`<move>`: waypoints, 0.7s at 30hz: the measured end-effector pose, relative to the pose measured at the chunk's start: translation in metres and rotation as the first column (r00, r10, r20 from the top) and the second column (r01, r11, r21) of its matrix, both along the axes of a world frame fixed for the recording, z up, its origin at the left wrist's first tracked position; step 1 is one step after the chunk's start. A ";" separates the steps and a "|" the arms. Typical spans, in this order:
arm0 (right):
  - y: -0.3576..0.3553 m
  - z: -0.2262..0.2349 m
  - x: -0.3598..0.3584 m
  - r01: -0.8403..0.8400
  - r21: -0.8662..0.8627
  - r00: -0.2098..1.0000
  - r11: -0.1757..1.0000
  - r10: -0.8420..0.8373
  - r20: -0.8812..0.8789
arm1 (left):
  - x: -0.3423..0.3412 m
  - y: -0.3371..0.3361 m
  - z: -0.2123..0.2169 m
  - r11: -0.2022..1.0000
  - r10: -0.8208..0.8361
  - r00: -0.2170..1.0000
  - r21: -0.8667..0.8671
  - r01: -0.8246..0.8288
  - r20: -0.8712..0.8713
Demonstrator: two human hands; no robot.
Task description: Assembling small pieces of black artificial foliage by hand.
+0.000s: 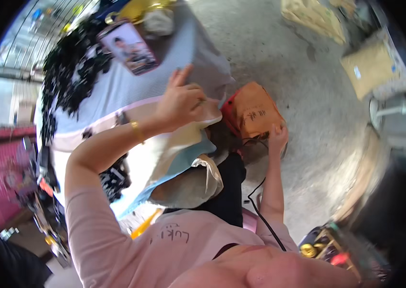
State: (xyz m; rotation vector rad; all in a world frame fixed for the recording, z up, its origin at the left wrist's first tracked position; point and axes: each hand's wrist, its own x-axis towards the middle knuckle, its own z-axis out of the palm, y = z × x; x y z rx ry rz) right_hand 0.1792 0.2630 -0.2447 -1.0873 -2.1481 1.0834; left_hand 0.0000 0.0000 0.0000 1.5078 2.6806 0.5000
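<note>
Bare grey concrete floor point(303, 91) under strong light, with two tan sacks point(373, 67) lying well off toward the far side. To the left, a table point(116, 84) draped in pale cloth, bearing a heap of small black pieces point(68, 72) and a card with a photo point(128, 48) near its far edge. Left hand point(181, 101) raised at the table's corner, fingers curled together and pinching a fold of cream and pale-blue fabric point(183, 149) that hangs down from the table edge; gold bangle point(137, 130) on that wrist. Right hand point(278, 139) stretched down to an orange bag point(253, 113) with red trim, sitting on the floor just beside the table corner; fingertips touching its near edge, grip unclear from this angle. Thin black cord point(260, 211) running from the bag back toward the body, past a pink sleeve point(97, 230).
</note>
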 end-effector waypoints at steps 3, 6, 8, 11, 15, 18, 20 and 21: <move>-0.052 0.087 -0.052 -0.147 0.139 0.972 0.979 0.169 -0.164 | -0.027 -0.004 0.020 0.997 -0.022 1.000 0.074 0.023 -0.016; -0.086 0.162 -0.074 -0.501 -0.078 0.855 0.862 0.480 -0.197 | -0.018 -0.014 0.017 0.988 0.036 0.998 0.147 -0.042 0.044; -0.106 0.206 -0.091 -0.705 -0.032 0.696 0.709 0.682 -0.223 | -0.022 -0.014 0.022 0.981 0.071 0.996 0.175 -0.079 0.055; -0.134 0.266 -0.120 -0.810 0.100 0.544 0.577 0.805 -0.235 | -0.018 -0.021 0.016 0.937 0.126 0.988 0.315 -0.148 0.088; -0.160 0.344 -0.153 -0.843 0.194 0.466 0.501 0.862 -0.199 | 0.000 -0.042 0.046 0.714 0.328 0.916 0.574 -0.401 0.231; -0.187 0.347 -0.172 -0.892 0.194 0.366 0.408 0.904 -0.221 | 0.030 -0.085 0.089 0.538 0.527 0.787 0.590 -0.602 0.321; -0.217 0.348 -0.182 -0.923 0.321 0.188 0.212 0.976 -0.106 | 0.046 -0.127 0.101 0.400 0.617 0.675 0.578 -0.711 0.404; -0.239 0.344 -0.186 -0.909 0.393 0.100 0.139 0.988 -0.117 | 0.053 -0.151 0.105 0.350 0.612 0.644 0.572 -0.742 0.460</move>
